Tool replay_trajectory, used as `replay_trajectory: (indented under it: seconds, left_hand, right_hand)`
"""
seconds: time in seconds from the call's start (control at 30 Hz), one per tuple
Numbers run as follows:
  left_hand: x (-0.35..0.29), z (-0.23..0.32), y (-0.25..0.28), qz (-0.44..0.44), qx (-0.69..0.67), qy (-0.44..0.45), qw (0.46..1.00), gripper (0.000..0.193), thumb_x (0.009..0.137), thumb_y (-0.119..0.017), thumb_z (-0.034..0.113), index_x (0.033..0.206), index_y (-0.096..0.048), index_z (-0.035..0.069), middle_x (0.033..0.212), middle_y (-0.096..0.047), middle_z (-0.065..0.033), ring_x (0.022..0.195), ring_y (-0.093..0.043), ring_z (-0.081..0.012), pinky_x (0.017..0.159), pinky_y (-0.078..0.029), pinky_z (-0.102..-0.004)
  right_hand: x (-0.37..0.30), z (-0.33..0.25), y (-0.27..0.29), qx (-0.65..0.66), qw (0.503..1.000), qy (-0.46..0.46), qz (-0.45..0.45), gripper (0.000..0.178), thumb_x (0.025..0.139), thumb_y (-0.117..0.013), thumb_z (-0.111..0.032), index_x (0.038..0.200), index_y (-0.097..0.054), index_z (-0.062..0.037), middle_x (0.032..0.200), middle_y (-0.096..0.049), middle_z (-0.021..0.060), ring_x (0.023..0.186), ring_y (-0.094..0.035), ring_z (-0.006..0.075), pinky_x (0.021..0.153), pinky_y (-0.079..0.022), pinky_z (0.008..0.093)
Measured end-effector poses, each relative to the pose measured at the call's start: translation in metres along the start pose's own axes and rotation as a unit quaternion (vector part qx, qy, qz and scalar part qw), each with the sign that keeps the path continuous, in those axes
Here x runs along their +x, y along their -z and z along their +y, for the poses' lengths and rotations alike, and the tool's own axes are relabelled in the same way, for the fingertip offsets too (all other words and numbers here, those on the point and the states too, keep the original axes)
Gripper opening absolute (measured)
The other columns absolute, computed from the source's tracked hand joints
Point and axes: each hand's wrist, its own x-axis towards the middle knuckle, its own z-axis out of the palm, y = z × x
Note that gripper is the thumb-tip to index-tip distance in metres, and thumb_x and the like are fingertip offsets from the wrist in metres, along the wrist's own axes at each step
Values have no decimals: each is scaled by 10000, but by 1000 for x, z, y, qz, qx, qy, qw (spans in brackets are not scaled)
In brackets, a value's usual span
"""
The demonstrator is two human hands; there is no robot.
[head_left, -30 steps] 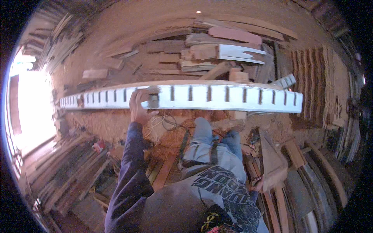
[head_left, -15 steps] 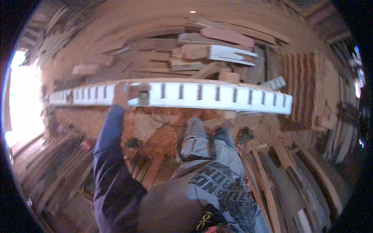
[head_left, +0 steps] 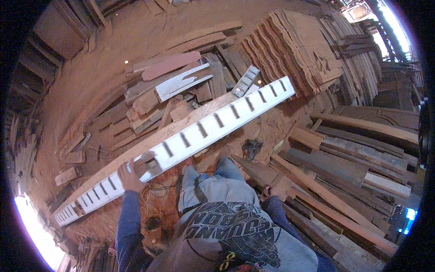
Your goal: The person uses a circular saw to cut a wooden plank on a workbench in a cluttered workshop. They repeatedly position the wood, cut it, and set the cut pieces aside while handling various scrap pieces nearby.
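Note:
A long white board with a row of dark slots lies aslant in front of me, from lower left to upper right. My left hand rests across its face, fingers stretched out and somewhat apart. Right beside that hand is a small brown wooden block, slightly blurred, touching the board; whether my fingers press on it I cannot tell. Low by my right hip is my right hand, fingers curled, next to a piece of bare wood. What it holds, if anything, is too small to make out.
Beyond the white board lie wood offcuts, a pinkish plank and a broken white piece. Wavy-edged brown panels are stacked at the far right. Long planks crowd my right side. A dark tool and a cable lie near my feet.
The whole view has turned, so the board now slants instead of lying level. My left hand stays at the same spot on it. My right hand has come into view.

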Motion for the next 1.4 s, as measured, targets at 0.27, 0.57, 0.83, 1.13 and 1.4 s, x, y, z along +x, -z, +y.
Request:
replay_trajectory:
  seconds: [0.27,0.57,0.83,1.13,1.4]
  left_hand:
    - [58,153,35,62,-125,-56,989,1245,471,-940,462,1545,-357,228,1440,-413,-222,1381,-356,-450,1179,-189,-621]
    - [57,150,49,31,-146,-87,985,1211,564,-905,525,1568,-305,213,1516,-335,-287,1411,-304,-535,1187,-162,-639]
    - [61,124,26,41,-124,-103,986,1301,523,-899,612,1592,-262,234,1542,-332,-279,1466,-204,-499,1180,-143,-651]
    - [61,139,37,42,-91,-120,988,1216,613,-849,568,1591,-235,185,1481,-384,-276,1410,-343,-476,1183,-171,-628]
    - [68,134,32,25,-86,-152,984,1225,617,-867,517,1589,-214,159,1522,-349,-269,1437,-333,-430,1199,-162,-596]
  right_hand:
    - [2,72,68,131,985,1,-108,186,966,-513,-238,818,-554,-132,643,-555,0,582,-551,152,562,-506,339]
    - [-98,319,142,231,971,1,63,169,902,-507,-197,757,-520,-113,726,-553,43,650,-526,235,629,-483,374]
    - [-159,350,105,407,906,5,118,137,904,-570,-208,791,-564,-130,771,-600,26,647,-581,175,522,-500,323]
    - [-216,261,-6,-42,983,166,72,348,970,-642,-391,726,-486,-199,570,-467,-33,465,-444,112,417,-382,285]
    - [-271,223,-78,-129,957,258,-8,278,950,-715,-331,898,-527,-133,655,-505,-21,526,-482,109,481,-432,286]
